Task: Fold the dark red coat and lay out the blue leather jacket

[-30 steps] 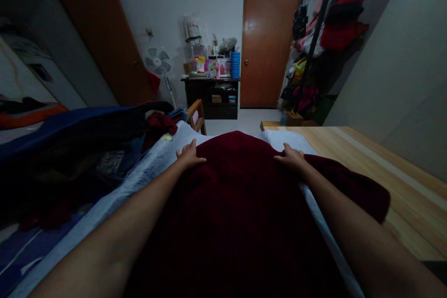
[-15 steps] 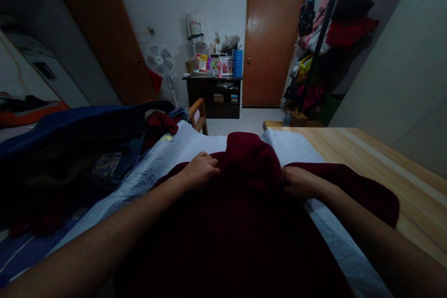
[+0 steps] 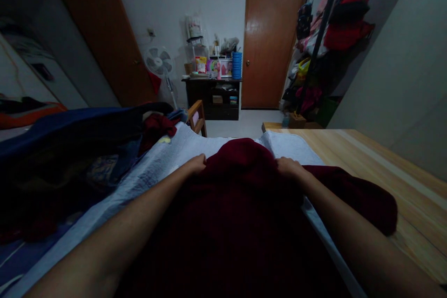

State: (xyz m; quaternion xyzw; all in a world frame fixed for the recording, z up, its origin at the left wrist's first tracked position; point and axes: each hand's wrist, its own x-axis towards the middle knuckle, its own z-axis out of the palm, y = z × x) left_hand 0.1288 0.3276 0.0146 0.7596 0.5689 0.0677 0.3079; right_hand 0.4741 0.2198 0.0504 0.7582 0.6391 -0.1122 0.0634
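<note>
A dark red garment [image 3: 240, 205] is spread over a pale cloth [image 3: 289, 145] on the table, its far end bunched up in a rounded fold. My left hand [image 3: 197, 164] grips the left side of that fold with closed fingers. On the fold's right side, my right hand [image 3: 288, 167] is closed on the fabric as well. One part of the garment reaches out to the right, beyond my right forearm, onto the wooden surface. The fingertips of both hands are hidden in the cloth.
Dark and blue clothes [image 3: 70, 149] are heaped on the left. A wooden tabletop [image 3: 380, 172] lies on the right. Farther back stand a wooden chair [image 3: 197, 118], a fan [image 3: 159, 61], a black cabinet [image 3: 213, 98] and a door [image 3: 272, 46]. Bags [image 3: 344, 35] hang at the right.
The garment's raised far end has sunk lower and become wider and rounder. My left hand has shifted slightly left, and my right hand has moved slightly up; both still hold the fabric.
</note>
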